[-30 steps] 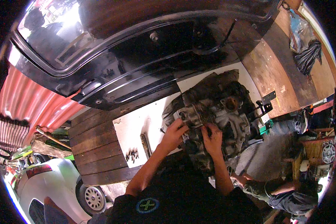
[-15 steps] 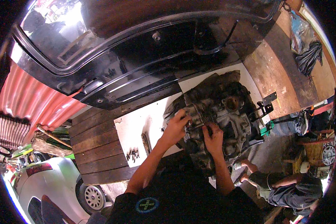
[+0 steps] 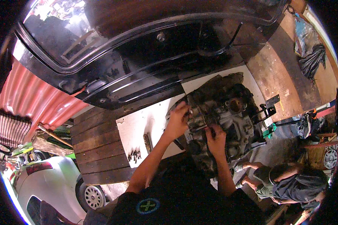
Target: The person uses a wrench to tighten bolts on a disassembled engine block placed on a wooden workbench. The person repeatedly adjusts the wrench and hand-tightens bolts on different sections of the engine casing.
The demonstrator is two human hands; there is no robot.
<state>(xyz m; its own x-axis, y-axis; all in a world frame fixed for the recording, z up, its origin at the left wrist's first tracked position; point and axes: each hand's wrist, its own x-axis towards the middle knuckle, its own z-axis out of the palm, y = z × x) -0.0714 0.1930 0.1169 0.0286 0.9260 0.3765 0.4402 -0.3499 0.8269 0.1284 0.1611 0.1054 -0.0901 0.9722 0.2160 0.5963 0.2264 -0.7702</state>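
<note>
A greasy metal engine or gearbox housing (image 3: 239, 129) sits on a white board (image 3: 133, 129) on the bench, with both my hands over its left part. My left hand (image 3: 177, 122) is at the housing's left edge, its fingers bent and closed. Whatever they hold is too dark and small to make out. Close beside it, my right hand (image 3: 216, 140) has thumb and fingers pinched at the end of a slim, shiny metal rod (image 3: 199, 128), which lies across the housing between the hands. A dark, narrow handle-like piece (image 3: 178, 144) shows below my left wrist.
Several small bolts or sockets (image 3: 134, 155) and a ridged metal strip (image 3: 147, 142) lie on the board's left. A black vehicle panel (image 3: 139, 80) hangs over the bench's far side. A metal bracket (image 3: 269, 105) juts out at right. Another person (image 3: 294, 185) is bent low at lower right.
My left hand has lifted slightly up and away from the rod, uncovering the dark handle-like piece below it. My right hand stays nearly in place. The other person has shifted a little.
</note>
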